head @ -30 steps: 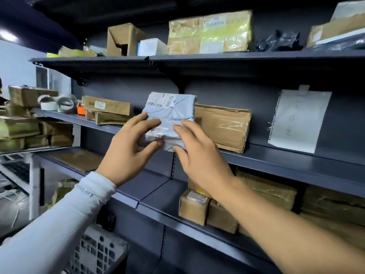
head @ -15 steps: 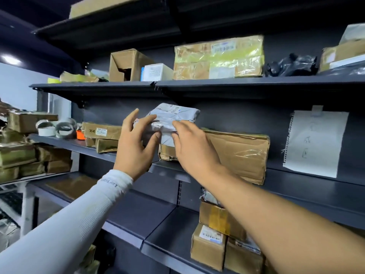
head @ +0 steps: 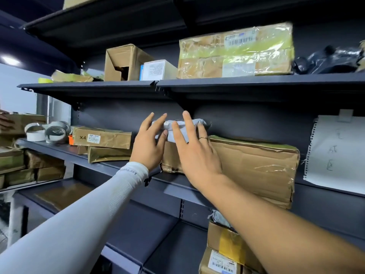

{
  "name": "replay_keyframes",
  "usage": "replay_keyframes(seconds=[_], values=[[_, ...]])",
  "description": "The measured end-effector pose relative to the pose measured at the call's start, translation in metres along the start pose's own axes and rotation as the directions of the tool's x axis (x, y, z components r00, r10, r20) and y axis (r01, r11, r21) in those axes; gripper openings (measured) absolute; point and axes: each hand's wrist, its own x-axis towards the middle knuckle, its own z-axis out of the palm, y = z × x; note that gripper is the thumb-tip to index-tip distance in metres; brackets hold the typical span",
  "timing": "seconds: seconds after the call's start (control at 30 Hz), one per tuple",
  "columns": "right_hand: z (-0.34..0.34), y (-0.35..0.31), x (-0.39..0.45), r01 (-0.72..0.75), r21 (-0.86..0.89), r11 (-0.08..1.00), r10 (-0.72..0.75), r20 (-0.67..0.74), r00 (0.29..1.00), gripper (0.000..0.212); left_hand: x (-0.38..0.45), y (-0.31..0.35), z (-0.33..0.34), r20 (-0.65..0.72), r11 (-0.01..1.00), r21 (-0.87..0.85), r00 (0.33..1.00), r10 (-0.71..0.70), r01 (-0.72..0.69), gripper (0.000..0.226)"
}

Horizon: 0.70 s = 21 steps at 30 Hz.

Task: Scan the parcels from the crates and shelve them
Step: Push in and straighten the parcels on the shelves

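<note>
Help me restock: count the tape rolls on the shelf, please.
3, clustered at the middle shelf's left end: left roll, middle roll, right roll behind. More may be hidden.

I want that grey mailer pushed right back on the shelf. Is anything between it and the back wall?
Nothing visible. The grey mailer lies on top of the brown box, already close against the back panel, with the left hand and right hand flat on its front.

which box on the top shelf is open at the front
The tall brown carton at the left, beside the small white box; its front flap gapes, while the others are sealed.
</note>
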Motion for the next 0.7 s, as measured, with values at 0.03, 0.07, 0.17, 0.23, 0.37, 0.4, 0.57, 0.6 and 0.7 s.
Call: replay_keyframes(seconds=[0.03, 0.07, 0.17, 0.23, 0.37, 0.4, 0.57, 0.6, 0.7], values=[[0.01, 0.001, -0.001, 0.031, -0.032, 0.999, -0.033, -0.06, 0.998, 0.066, 0.0, -0.003, 0.005, 0.005, 1.0, 0.002, 1.0, -0.016, 0.016, 0.049], [0.02, 0.002, -0.003, 0.052, -0.077, 0.996, -0.059, -0.091, 0.994, 0.066, 0.0, -0.004, 0.009, 0.012, 1.0, 0.002, 1.0, -0.018, 0.018, 0.05], [0.044, 0.008, -0.003, 0.052, -0.191, 0.98, -0.067, -0.073, 0.995, 0.064, -0.01, -0.009, 0.022, 0.024, 0.999, -0.015, 0.999, 0.039, -0.038, 0.053], [0.048, 0.012, -0.002, 0.037, -0.264, 0.964, -0.045, -0.024, 0.999, 0.065, -0.018, -0.014, 0.029, 0.034, 0.995, -0.03, 0.995, 0.098, -0.097, 0.06], [0.05, 0.015, 0.0, 0.033, -0.31, 0.95, -0.015, 0.06, 0.998, 0.073, -0.025, -0.031, 0.047, 0.08, 0.991, -0.044, 0.988, 0.132, -0.129, 0.073], [0.052, 0.014, 0.001, 0.025, -0.311, 0.95, -0.012, 0.045, 0.999, 0.075, -0.024, -0.033, 0.052, 0.069, 0.992, -0.049, 0.99, 0.119, -0.116, 0.07], [0.072, 0.013, -0.002, 0.058, -0.289, 0.956, -0.049, 0.036, 0.998, 0.075, -0.019, -0.03, 0.074, -0.027, 0.995, -0.09, 0.999, -0.033, 0.03, 0.046], [0.075, 0.013, -0.004, 0.049, -0.28, 0.959, -0.041, 0.034, 0.999, 0.074, -0.021, -0.031, 0.078, -0.032, 0.996, -0.086, 0.999, -0.033, 0.03, 0.043], [0.077, 0.014, -0.005, 0.024, -0.254, 0.967, -0.013, 0.043, 0.999, 0.074, -0.026, -0.037, 0.088, -0.044, 0.997, -0.072, 0.999, -0.001, -0.002, 0.043]])
